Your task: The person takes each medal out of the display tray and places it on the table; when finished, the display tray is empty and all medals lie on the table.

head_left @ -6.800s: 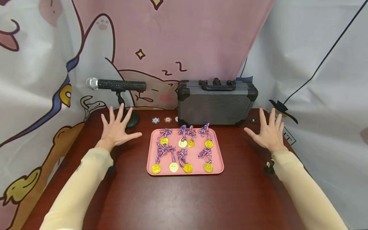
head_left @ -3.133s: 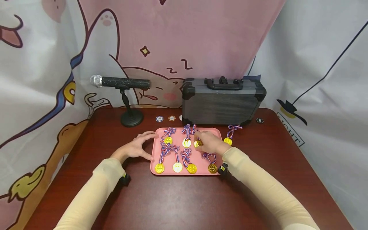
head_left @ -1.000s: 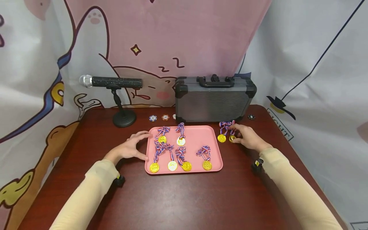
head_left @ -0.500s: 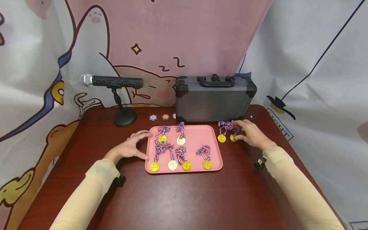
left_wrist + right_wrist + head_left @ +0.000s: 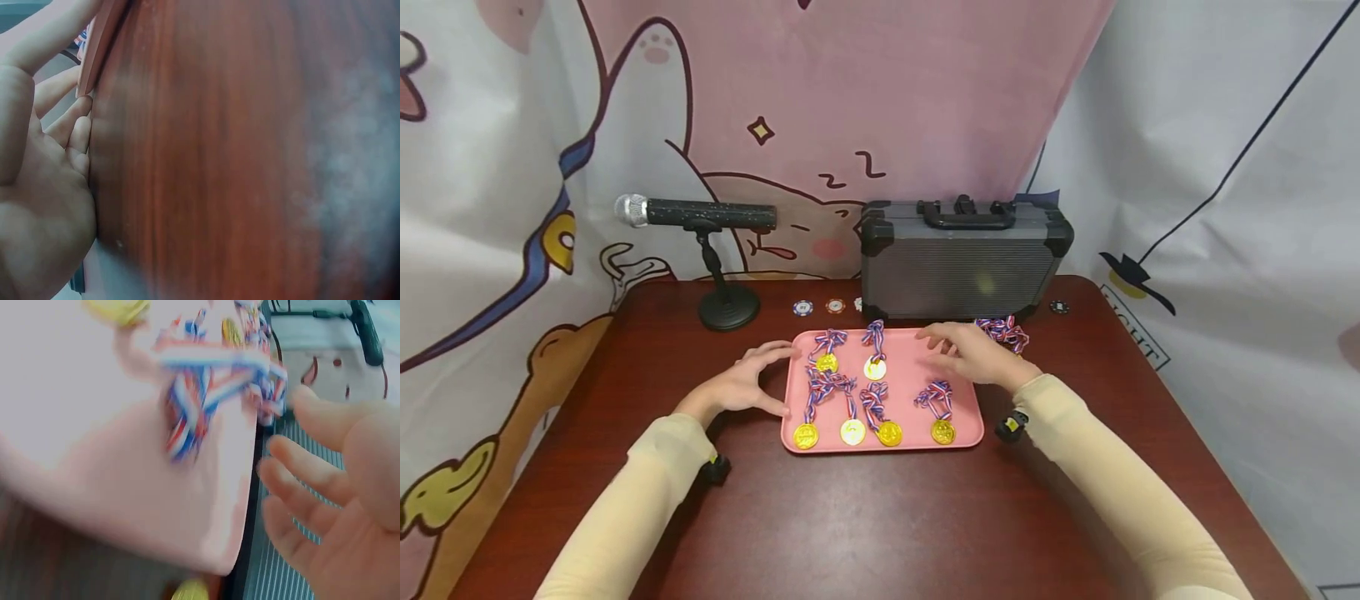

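Landmark: pink tray, flat on the dark wood table.

Nearest, inside the tray's front rim: row of four gold medals. Ribbons of the two leftmost lie heaped together, apparently tangled; lifting one may drag its neighbour along.

Left hand: at the tray's left rim, thumb and fingers spread wide, gripping nothing. Fingertips at the rim; firmness of contact cannot be told. A light touch may let the tray slide if a ribbon snags.

Right hand: above the tray's far right part, fingers loosely bent, half open, nothing held. Coming down low, it could brush the ribbon loop of the front-right medal and shift it.

Back row on the tray: two medals, left and middle. Middle back ribbon overhangs the back rim; pushing the tray rearward could pinch it against the grey case standing just behind.

Off the tray's far right corner: ribbon bundle on the table, loops crowded. Anything laid there would probably tangle.

Behind the tray, left: microphone on its stand. Looks top-heavy, but well apart from both hands; tipping unlikely.
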The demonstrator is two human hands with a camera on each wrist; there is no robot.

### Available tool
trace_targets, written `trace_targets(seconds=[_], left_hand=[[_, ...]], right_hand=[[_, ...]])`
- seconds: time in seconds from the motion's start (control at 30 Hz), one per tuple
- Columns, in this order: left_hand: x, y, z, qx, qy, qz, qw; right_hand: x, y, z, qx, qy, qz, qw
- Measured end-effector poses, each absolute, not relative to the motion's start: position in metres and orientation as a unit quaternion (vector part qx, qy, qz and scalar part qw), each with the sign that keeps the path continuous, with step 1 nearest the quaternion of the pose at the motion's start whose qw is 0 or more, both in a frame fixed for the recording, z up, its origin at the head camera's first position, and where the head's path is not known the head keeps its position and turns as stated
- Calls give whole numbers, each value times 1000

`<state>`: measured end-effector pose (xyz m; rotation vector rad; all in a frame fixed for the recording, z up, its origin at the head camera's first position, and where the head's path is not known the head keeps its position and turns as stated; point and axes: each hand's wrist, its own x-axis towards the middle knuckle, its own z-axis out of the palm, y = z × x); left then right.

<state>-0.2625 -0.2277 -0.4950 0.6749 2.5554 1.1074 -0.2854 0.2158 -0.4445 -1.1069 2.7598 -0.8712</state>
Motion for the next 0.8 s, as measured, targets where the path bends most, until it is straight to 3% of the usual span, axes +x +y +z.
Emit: trace_targets(seconds=[0.27, 0.57, 0.8], left_hand=[[-262, -228, -494, 230, 880, 392, 138], [-263, -227, -496, 228, 880, 391, 144], [-263, -228, -495, 231, 881, 388, 139]], right_hand=[[-294, 159, -450, -447, 863, -222, 72], [-291, 136, -463, -401, 903, -132, 80], [-290, 137, -460, -393, 898, -182, 85]])
